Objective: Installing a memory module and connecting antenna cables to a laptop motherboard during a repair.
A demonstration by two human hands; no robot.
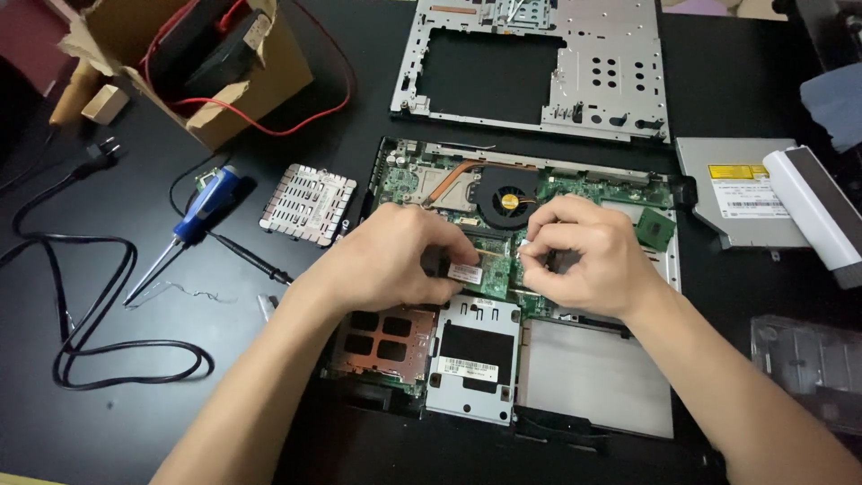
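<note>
Both hands, left [391,260] and right [579,256], pinch flat green memory module [492,272] on laptop board [404,175].

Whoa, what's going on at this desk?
A person has an opened laptop on a black table. The left hand and right hand pinch a small green circuit card from either end, just below the cooling fan. A blue soldering iron lies to the left.
</note>
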